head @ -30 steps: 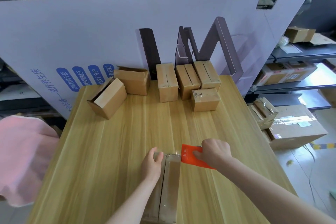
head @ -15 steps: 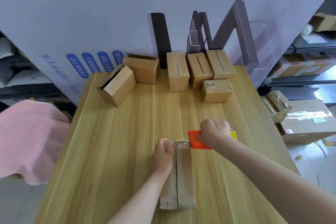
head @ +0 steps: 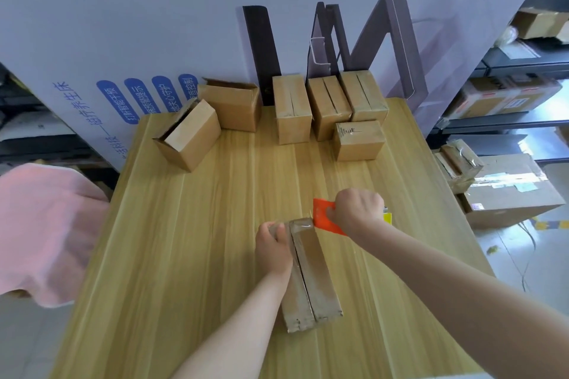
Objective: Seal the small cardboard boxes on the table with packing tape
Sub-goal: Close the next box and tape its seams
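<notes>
Hardly anything is shifting since a moment ago: the right hand (head: 357, 209) is still gripping the orange tape dispenser (head: 322, 215) at the far end of the small cardboard box (head: 314, 280), which is lying on the wooden table (head: 191, 255), while the left hand (head: 274, 248) is clutching its far left corner.

**Brown box, orange dispenser**

The box (head: 314, 280) under my left hand (head: 272, 251) is plain brown. My right hand (head: 358, 209) grips an orange-red dispenser (head: 321, 212) with a yellow edge. The table (head: 200, 255) is pale yellow wood, streaked lengthwise. Behind the table the board (head: 123, 24) is lilac-grey with blue ovals lettered white; left of the table, a pink cloth (head: 46, 224).
</notes>
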{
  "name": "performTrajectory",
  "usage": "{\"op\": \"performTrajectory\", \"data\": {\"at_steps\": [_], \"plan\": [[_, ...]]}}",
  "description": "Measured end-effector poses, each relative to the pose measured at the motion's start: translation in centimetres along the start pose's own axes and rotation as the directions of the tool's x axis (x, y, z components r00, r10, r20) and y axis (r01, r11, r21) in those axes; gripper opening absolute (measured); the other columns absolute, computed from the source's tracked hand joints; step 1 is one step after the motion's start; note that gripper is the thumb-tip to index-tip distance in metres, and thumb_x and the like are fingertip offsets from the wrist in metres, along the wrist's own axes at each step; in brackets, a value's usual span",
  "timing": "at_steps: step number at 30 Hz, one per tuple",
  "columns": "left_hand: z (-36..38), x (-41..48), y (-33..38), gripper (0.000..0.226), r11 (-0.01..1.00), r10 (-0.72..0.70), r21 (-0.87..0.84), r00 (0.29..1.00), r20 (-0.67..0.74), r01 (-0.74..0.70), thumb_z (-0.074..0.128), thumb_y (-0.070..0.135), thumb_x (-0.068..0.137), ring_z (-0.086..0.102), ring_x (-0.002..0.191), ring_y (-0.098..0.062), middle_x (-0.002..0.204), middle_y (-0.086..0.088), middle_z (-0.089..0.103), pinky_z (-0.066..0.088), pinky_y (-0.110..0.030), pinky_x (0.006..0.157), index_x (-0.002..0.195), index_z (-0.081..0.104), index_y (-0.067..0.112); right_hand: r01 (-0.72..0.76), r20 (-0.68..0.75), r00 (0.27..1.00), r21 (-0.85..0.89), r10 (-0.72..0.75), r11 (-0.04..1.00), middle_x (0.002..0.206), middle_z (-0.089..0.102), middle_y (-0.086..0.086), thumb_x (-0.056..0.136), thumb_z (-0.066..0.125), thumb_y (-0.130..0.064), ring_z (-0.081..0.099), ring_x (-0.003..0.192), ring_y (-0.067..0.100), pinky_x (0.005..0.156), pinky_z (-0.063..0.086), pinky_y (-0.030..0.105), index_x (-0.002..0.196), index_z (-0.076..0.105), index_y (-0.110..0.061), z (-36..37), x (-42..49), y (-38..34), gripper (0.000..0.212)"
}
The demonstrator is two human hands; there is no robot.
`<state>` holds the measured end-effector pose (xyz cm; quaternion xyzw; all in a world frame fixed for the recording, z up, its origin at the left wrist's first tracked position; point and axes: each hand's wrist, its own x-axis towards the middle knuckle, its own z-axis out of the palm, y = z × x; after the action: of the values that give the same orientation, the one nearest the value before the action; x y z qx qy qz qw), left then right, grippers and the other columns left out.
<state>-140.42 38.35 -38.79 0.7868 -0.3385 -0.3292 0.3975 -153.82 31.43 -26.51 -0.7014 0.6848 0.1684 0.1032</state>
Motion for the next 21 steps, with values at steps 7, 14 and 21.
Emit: {"op": "performTrajectory", "data": {"at_steps": [7,14,21], "plan": [[0.3,-0.1,0.2,0.028,0.998,-0.059,-0.032,0.998,-0.022,0.059,0.045,0.026,0.098,0.058,0.102,-0.024,0.114,-0.004,0.060,0.039,-0.028,0.079,0.118,0.055,0.009,0.196,-0.103,0.965,-0.331,-0.242,0.923,0.103,0.066,-0.003,0.091,0.054,-0.012,0.064,0.098,0.019,0.068,0.041,0.024,0.103,0.066,-0.022,0.1,-0.3,-3.2,0.020],[0.5,-0.3,0.2,0.028,0.992,-0.117,-0.050,0.993,-0.014,0.116,0.044,0.031,0.099,0.053,0.090,-0.019,0.105,0.003,0.054,0.040,-0.030,0.078,0.118,0.052,0.012,0.200,-0.038,0.971,-0.418,-0.237,0.886,0.079,0.053,-0.008,0.085,0.059,-0.007,0.055,0.078,0.015,0.053,0.028,0.021,0.093,0.063,-0.022,-1.5,0.7,-4.1,0.018],[0.6,-0.3,0.0,0.027,0.987,-0.144,-0.077,0.990,-0.002,0.143,0.043,0.031,0.099,0.055,0.092,-0.021,0.113,-0.001,0.058,0.041,-0.030,0.079,0.119,0.050,0.013,0.321,-0.040,0.896,-0.630,-0.442,0.707,0.072,0.048,-0.005,0.084,0.061,-0.010,0.049,0.069,0.018,0.046,0.019,0.025,0.077,0.053,-0.021,-1.6,0.6,-4.3,0.016]]}}
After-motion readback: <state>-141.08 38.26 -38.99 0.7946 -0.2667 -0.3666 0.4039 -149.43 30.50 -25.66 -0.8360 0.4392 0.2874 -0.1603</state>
